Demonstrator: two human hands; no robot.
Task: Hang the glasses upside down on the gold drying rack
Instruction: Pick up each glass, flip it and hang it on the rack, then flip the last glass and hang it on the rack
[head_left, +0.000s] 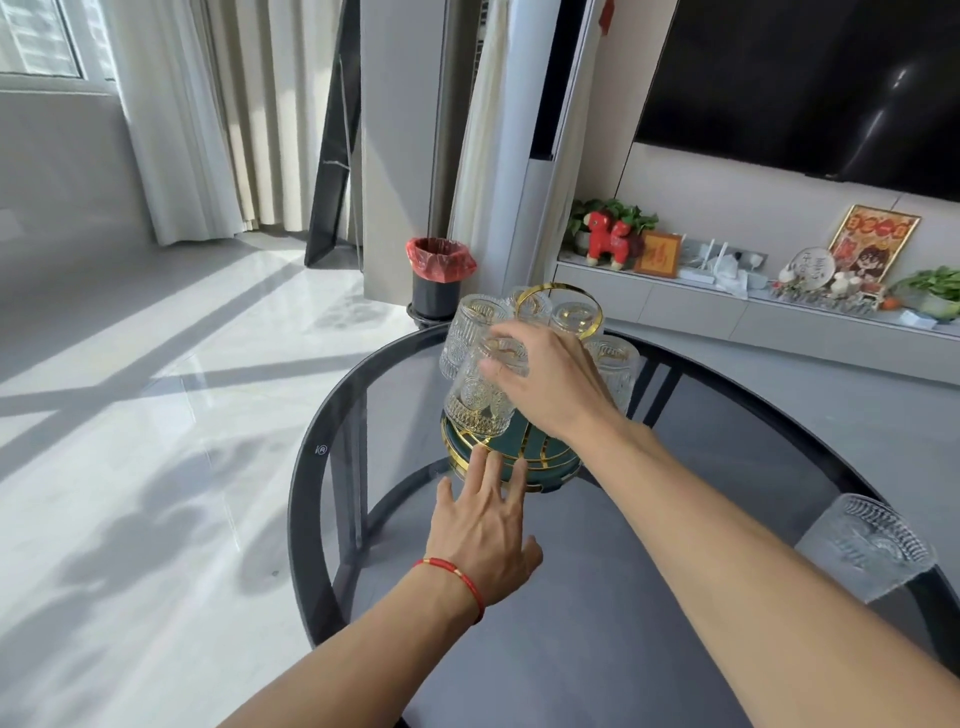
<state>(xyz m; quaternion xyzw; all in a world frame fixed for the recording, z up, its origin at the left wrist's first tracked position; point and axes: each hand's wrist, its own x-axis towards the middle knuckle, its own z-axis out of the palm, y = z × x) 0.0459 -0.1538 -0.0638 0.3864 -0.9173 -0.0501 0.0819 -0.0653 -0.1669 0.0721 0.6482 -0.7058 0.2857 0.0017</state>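
Glass (480, 395), inverted, is being gripped at its base by the right hand (550, 384), fingers clamped, at the gold rack's (561, 299) nine o'clock; the left hand (483, 525), fingers spread, is steadying the base. Tilting risks knocking hung neighbours.

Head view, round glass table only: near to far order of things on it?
Left hand with red bracelet → dark green gold-trimmed rack base → patterned clear glass in right hand → gold ring handle.

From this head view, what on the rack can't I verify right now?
- Peg under the held glass: covered by the glass and the right hand.
- Rack centre post: behind the right hand.
- Rear glasses: partly hidden, seating unclear.
- Glass at the table edge: blurred.
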